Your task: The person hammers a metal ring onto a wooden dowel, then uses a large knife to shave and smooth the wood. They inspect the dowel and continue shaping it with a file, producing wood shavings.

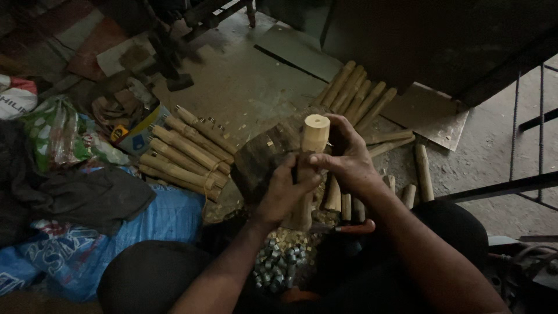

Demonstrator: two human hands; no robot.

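Both hands close on one upright wooden handle (312, 152), a pale turned piece with a notched top end. Fingers of the left hand (283, 193) wrap around its lower shaft, while the right hand (347, 158) curls around the upper part from behind, thumb pressed across the front. It stands against a dark wooden block (263, 158) just ahead of the person's knees.

To the left of the block lies a bundle of similar handles (186, 152), about seven that can be counted, tied with a band near one end. Behind the hands a second row of handles (356, 96), about six, fans out on the floor. Four or five shorter loose pieces (407, 168) lie to the right, and three or four stubs stand just below the right wrist. A heap of small metal rings (278, 264), too many to count, sits between the knees, beside one red-handled tool (351, 228).

Underfoot is bare concrete floor (244, 81), dusty and strewn with chips, in a dim workshop. One flat metal sheet (433, 116) lies at the right, near thin steel bars (514, 128).

At the left edge are a green and white patterned plastic bag (55, 136), a small blue and yellow box (139, 134), a blue woven sack (163, 218) with red print, and a dark cloth (93, 195) over it.
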